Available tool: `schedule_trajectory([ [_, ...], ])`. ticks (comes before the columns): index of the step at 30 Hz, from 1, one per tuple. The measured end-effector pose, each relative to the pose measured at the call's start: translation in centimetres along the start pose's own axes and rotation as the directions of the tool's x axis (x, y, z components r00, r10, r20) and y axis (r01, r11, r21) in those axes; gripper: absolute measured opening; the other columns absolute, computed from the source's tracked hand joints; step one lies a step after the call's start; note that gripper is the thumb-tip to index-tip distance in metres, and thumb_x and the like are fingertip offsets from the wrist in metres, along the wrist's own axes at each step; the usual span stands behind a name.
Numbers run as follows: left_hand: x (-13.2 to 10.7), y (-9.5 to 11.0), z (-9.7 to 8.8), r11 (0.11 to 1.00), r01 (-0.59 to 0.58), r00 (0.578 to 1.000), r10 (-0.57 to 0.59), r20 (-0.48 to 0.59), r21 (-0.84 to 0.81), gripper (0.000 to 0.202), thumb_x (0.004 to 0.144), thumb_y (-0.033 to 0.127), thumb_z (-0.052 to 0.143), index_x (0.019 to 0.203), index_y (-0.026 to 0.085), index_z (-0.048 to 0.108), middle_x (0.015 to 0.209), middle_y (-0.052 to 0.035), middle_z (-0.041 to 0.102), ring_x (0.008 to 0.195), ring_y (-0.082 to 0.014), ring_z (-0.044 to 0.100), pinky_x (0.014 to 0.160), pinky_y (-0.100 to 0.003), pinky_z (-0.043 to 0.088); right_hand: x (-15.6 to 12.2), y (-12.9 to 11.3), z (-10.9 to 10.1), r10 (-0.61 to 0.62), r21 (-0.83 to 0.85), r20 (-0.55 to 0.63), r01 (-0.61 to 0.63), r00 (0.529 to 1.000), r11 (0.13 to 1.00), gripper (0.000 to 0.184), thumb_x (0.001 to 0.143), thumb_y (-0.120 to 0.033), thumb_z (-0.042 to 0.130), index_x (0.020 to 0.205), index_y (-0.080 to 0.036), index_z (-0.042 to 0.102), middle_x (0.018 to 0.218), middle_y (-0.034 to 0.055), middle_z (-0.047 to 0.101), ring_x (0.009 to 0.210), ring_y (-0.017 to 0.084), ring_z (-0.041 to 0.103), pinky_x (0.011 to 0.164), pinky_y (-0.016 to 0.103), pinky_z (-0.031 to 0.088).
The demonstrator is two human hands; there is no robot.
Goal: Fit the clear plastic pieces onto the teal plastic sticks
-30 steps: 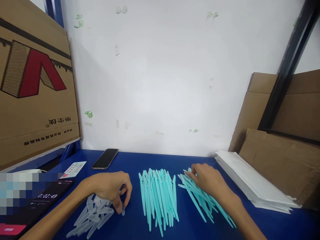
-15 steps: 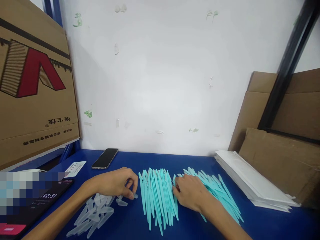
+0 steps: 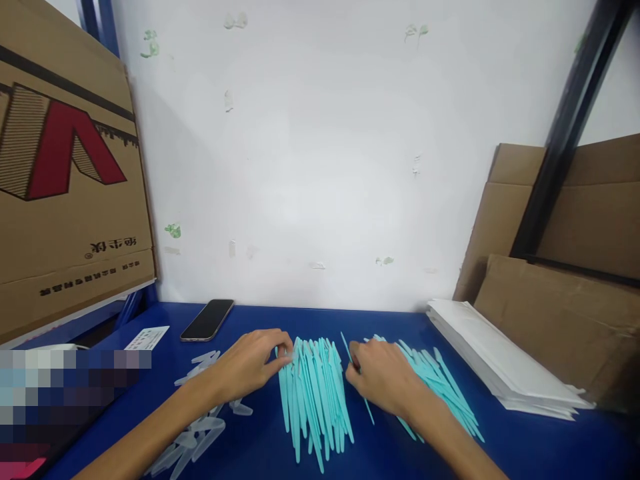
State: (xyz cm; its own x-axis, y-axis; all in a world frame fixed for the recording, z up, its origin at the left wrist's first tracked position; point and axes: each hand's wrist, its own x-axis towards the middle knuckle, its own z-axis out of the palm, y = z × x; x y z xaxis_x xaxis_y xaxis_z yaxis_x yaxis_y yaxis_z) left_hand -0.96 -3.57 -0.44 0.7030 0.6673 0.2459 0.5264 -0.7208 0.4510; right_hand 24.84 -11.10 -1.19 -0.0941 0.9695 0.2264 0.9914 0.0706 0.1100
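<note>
Head view, right hand (image 3: 385, 385) pinching teal stick (image 3: 345, 341)

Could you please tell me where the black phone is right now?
In the head view, the black phone lies flat on the blue table, far left near the white wall, just right of the white card and beyond the left hand.

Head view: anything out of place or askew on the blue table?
Nothing damaged. The clear caps lie scattered near the left hand, a few strays apart from the heap. One teal stick in the right hand slants between the middle pile and the right pile.
</note>
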Motion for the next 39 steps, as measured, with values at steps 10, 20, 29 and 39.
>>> schedule_trajectory([
  [10,0.3,-0.6,0.8,0.999,-0.043,0.995,0.045,-0.087,0.027,0.031,0.100,0.045,0.041,0.107,0.026,0.063,0.093,-0.0009,0.064,0.068,-0.0145,0.054,0.061,-0.026,0.037,0.5,0.7,-0.8,-0.113,0.129,-0.251,0.148,0.961,0.980,0.014,0.102,-0.027,0.035,0.096,-0.022,0.047,0.074,-0.0008,0.058,0.049,0.014,0.044,0.049,0.028,0.016],
  [20,0.6,0.2,2.1,0.993,-0.016,0.988,-0.002,-0.154,-0.118,0.031,0.097,0.046,0.048,0.109,0.026,0.069,0.092,-0.0007,0.071,0.065,-0.0140,0.054,0.064,-0.026,0.040,0.0,0.1,-0.3,-0.156,0.367,-0.231,0.234,0.960,0.900,0.031,0.104,-0.028,0.032,0.126,-0.027,0.052,0.100,0.0046,0.054,0.062,0.013,0.056,0.057,0.027,0.039],
  [29,0.8,0.3,1.8,0.904,0.042,0.979,-0.122,-0.163,-0.425,0.039,0.095,0.051,0.049,0.103,0.018,0.068,0.074,-0.0006,0.063,0.054,-0.0111,0.042,0.051,-0.022,0.030,0.0,0.2,-1.1,-0.116,0.341,-0.280,0.212,0.953,0.916,0.027,0.102,-0.039,0.040,0.109,-0.030,0.065,0.094,0.0020,0.057,0.067,0.014,0.056,0.057,0.027,0.035],
  [39,0.7,0.6,1.9,0.869,0.070,0.984,-0.141,-0.110,-0.489,0.038,0.093,0.051,0.052,0.105,0.019,0.069,0.053,0.0059,0.049,0.048,-0.0112,0.044,0.052,-0.023,0.038,0.0,0.0,-1.0,-0.166,0.325,-0.270,0.252,0.948,0.912,0.023,0.102,-0.034,0.043,0.110,-0.029,0.064,0.092,0.0005,0.068,0.084,0.019,0.062,0.064,0.028,0.038],
])
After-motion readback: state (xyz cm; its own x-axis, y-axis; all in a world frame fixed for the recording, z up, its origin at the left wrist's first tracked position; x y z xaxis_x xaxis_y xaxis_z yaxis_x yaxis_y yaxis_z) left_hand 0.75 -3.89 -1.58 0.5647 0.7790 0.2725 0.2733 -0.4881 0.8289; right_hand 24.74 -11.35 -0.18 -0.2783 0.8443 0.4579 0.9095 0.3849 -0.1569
